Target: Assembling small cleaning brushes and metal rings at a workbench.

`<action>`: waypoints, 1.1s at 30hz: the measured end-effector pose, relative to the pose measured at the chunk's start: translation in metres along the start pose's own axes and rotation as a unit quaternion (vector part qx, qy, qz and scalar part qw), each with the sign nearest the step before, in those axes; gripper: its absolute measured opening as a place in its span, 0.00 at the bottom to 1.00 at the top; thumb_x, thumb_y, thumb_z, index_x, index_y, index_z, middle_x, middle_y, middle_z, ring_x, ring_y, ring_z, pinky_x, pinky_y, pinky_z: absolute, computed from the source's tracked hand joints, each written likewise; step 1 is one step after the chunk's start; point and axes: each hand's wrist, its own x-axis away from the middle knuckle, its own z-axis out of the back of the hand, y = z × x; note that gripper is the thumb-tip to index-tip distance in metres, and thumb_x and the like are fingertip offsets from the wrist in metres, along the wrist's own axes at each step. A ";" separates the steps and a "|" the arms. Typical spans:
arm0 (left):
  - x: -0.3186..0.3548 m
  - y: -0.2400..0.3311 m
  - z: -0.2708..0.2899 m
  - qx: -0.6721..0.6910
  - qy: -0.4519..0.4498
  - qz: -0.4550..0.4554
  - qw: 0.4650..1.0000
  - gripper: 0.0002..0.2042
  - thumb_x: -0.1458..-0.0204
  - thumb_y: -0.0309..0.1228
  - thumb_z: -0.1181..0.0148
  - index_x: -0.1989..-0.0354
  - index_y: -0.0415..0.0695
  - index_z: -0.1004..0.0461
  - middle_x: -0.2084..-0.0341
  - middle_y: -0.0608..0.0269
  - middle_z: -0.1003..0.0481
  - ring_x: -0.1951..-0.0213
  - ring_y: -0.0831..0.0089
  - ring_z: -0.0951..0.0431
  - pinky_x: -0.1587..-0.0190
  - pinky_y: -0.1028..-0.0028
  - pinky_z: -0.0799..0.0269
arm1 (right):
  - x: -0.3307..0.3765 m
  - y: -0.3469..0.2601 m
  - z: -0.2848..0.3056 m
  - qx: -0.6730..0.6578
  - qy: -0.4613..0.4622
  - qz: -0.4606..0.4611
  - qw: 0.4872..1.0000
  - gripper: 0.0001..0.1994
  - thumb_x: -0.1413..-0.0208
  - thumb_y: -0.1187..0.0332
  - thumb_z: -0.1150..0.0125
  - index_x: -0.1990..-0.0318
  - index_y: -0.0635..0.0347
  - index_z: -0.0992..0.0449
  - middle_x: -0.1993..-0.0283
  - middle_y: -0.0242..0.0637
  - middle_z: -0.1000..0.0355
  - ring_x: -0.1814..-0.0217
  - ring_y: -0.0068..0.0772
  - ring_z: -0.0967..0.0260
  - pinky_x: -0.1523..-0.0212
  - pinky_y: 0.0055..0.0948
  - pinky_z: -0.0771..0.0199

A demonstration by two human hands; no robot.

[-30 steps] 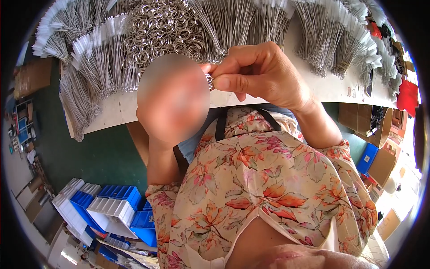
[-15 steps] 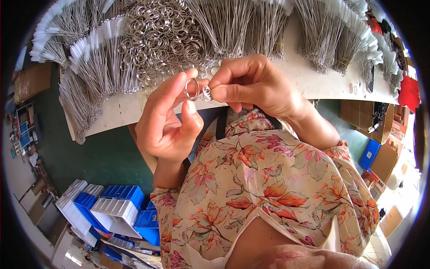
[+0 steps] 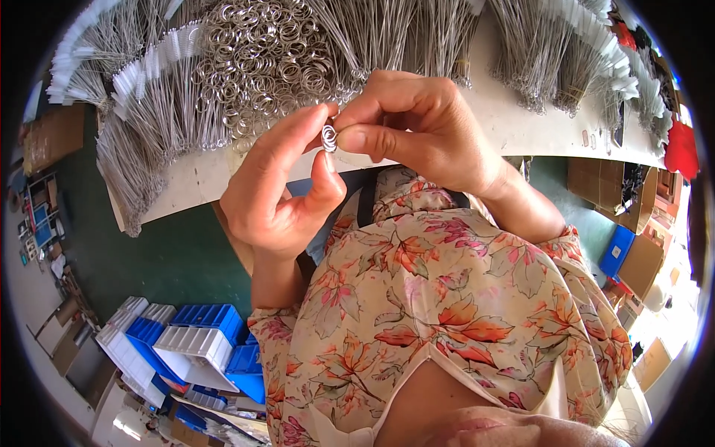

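My left hand (image 3: 272, 179) is raised over the table's front edge, thumb and forefinger pinched at a shiny metal ring, now seen almost edge-on and partly hidden. Against it, at the left fingertips, sits a short stack of small wire loops (image 3: 329, 138). My right hand (image 3: 413, 130) pinches these loops from the right between thumb and bent forefinger; what lies inside its palm is hidden. Whether the loops are threaded on the ring I cannot tell. Just beyond both hands lies a large heap of loose metal rings (image 3: 264, 67).
Bundles of thin wire-handled brushes (image 3: 179, 112) with white bristles cover the back and left of the pale table (image 3: 514, 138), with more brushes (image 3: 536, 59) at right. Blue and white plastic bins (image 3: 197, 339) stand lower left. Cardboard boxes (image 3: 596, 182) stand at right, near a red cloth (image 3: 679, 149).
My right hand has moved left and slightly up, bringing the small loops against the ring at my left fingertips. The gap between them has closed, and the ring has turned from its open view.
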 end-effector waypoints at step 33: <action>0.001 0.000 0.014 0.119 -0.092 0.200 0.968 0.15 0.58 0.14 0.43 0.58 0.30 0.28 0.65 0.51 0.25 0.65 0.71 0.23 0.62 0.77 0.26 | -0.001 0.006 0.001 -0.056 -0.044 -0.146 0.987 0.07 0.50 0.68 0.39 0.66 0.62 0.24 0.74 0.29 0.28 0.75 0.15 0.33 0.74 0.15 0.33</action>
